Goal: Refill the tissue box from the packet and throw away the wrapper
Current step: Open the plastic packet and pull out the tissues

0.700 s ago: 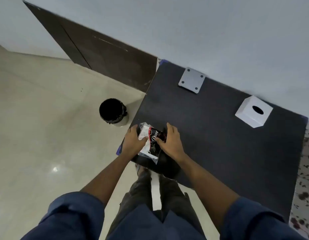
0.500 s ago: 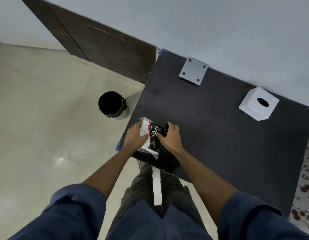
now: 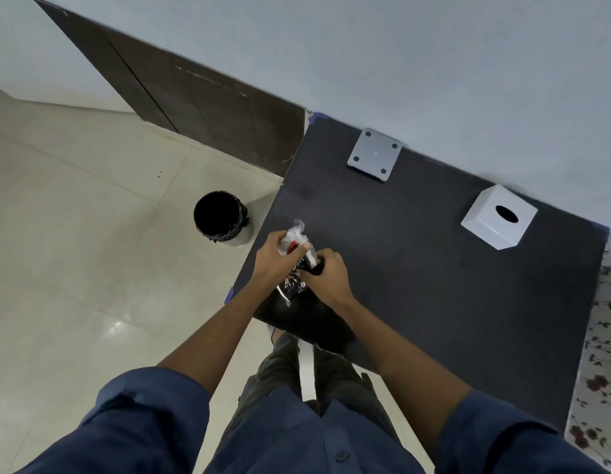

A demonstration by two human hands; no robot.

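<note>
Counter (image 3: 434, 285): flat matte black top pushed against the wall, blue tape at its corners, mostly bare.
Wall (image 3: 399, 46): plain pale grey, smooth.
Floor (image 3: 74, 268): glossy cream tiles with a light glare.
Door (image 3: 194, 97): dark brown panel to the left of the counter.
Bin (image 3: 222, 218): round, lined with a black bag, standing on the floor just beside the counter's left edge.
Plate (image 3: 375, 154): square grey metal piece with four holes, lying at the counter's far edge.
Box (image 3: 499, 217): white cube with an oval slot on top, at the far right of the counter, well apart from the hands.
Packet (image 3: 297, 265): crinkly plastic, black with white lettering, red marks and a clear end; held between both hands over the counter's near left corner.
Left hand (image 3: 273, 258): grip closed around the packet's upper clear end.
Right hand (image 3: 326, 275): grip pinching the packet's dark middle, fingers curled in.
Sleeves (image 3: 150, 415): dark blue cloth, rolled to the elbows.
Cloth (image 3: 601, 336): floral print, at the right edge of the counter.
</note>
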